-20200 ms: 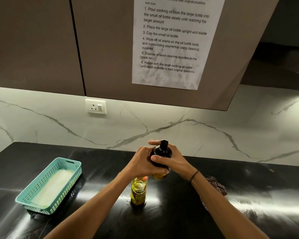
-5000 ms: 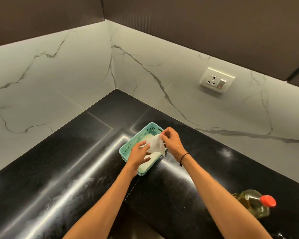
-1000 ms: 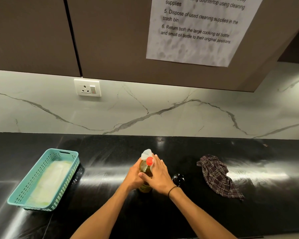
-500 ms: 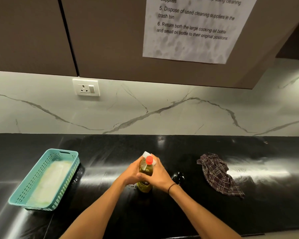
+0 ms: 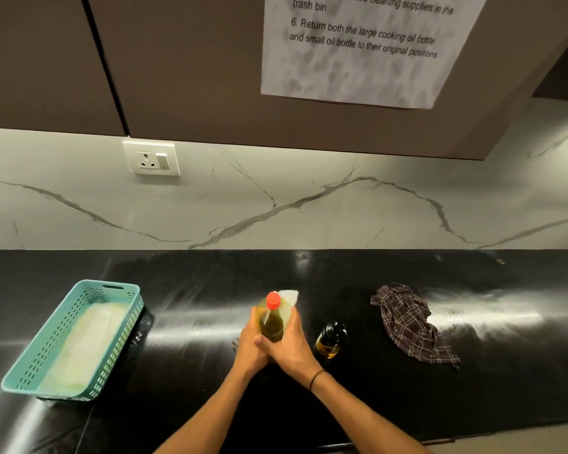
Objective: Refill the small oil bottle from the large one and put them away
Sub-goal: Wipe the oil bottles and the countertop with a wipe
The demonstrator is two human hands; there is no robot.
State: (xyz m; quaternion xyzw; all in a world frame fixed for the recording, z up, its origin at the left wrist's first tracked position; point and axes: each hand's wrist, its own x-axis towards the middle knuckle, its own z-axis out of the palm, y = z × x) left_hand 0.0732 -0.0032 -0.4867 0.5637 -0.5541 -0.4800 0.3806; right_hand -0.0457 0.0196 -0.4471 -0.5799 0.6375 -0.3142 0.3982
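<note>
Both hands wrapped around the large oil bottle (image 5: 271, 322), upright on the black tabletop (image 5: 407, 404) at centre: left hand (image 5: 248, 344) curled round its left side, right hand (image 5: 291, 345) curled round its right side with a white wipe (image 5: 289, 296) pressed against the bottle, one corner poking up past the red cap (image 5: 273, 300). Thin dark band on the right wrist. At 3 o'clock from the large bottle, just beside the right hand, the small oil bottle (image 5: 331, 339), dark-topped, upright, some amber oil showing at the bottom. Further out at 3 o'clock, well apart, a crumpled checked cloth (image 5: 410, 326). At 9 o'clock, well apart, a teal perforated basket (image 5: 30, 378) holding a pale stack of wipes. Bare glossy tabletop between basket and hands, behind the bottles up to the marble backsplash (image 5: 276, 208), and to the right of the cloth; near edge of the tabletop visible at 5 o'clock. On the backsplash at 11 o'clock, a white socket (image 5: 151, 158). Above, brown cupboards with a taped sheet (image 5: 358, 77) reading "trash bin" and "6. Return both the large cooking oil bottle and small oil bottle to their original positions."
</note>
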